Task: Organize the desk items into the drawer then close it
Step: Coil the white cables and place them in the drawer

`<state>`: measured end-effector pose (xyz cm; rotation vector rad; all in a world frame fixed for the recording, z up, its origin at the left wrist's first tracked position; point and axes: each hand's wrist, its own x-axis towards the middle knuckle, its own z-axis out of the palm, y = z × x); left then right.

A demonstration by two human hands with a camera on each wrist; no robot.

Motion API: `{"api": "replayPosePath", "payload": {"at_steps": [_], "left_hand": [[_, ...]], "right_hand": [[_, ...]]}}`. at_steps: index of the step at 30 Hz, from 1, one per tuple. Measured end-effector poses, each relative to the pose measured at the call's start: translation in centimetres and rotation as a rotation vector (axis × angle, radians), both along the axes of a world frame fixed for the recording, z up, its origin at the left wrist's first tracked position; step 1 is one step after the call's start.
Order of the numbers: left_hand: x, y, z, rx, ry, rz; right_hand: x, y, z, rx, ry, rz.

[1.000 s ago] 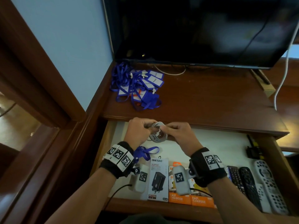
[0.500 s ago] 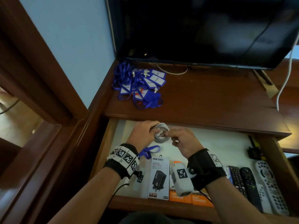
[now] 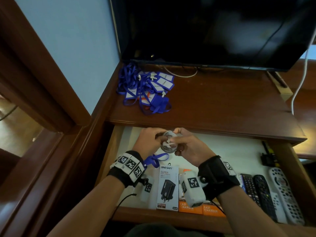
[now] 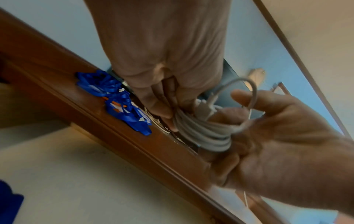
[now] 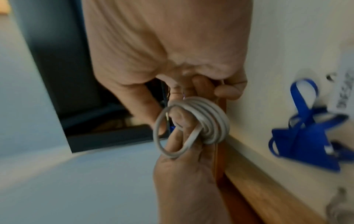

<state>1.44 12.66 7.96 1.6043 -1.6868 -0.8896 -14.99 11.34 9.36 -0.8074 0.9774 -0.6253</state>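
Since the earlier frame the white cable coil (image 3: 168, 142) has been kept between both hands while its loose end was turned further round the bundle; the left hand (image 3: 149, 140) pinches the coil and the right hand (image 3: 189, 145) curls round it, above the far part of the open drawer (image 3: 239, 151). The end should probably be tucked in firmly before the coil is laid on the free white floor to the right, clear of the desk edge (image 3: 205, 132) just beyond.

Wooden desk (image 3: 213, 108) carries blue lanyards (image 3: 147, 89) beneath a monitor (image 3: 213, 28).
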Motion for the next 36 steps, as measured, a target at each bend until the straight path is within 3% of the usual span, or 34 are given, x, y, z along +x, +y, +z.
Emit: {"api": "replayPosePath", "payload": {"at_steps": [3, 7, 11, 14, 20, 26, 30, 36], "left_hand": [[0.4, 0.0, 0.2, 0.063, 0.007, 0.025], [0.8, -0.1, 0.6, 0.018, -0.085, 0.137], [0.7, 0.0, 0.9, -0.05, -0.128, 0.228], [0.3, 0.3, 1.1, -0.059, -0.122, 0.283], [0.4, 0.2, 0.9, 0.06, 0.215, 0.399], [-0.1, -0.7, 1.4, 0.13, 0.284, 0.419], [-1.0, -0.8, 2.1, 0.229, 0.501, 0.48], [-2.3, -0.3, 2.5, 0.278, 0.688, 0.612]], "right_hand": [[-0.2, 0.2, -0.2, -0.097, 0.085, 0.071], [0.1, 0.3, -0.9, -0.151, 0.145, -0.022], [0.0, 0.0, -1.1, -0.223, 0.461, -0.029], [-0.5, 0.2, -0.5, -0.174, 0.49, 0.049], [-1.7, 0.3, 0.4, -0.18, 0.26, 0.13], [-1.5, 0.2, 1.8, -0.277, 0.423, 0.241], [-1.1, -0.1, 2.0, -0.364, 0.553, 0.154], [0.0, -0.3, 1.2, -0.329, 0.518, -0.099]]}}
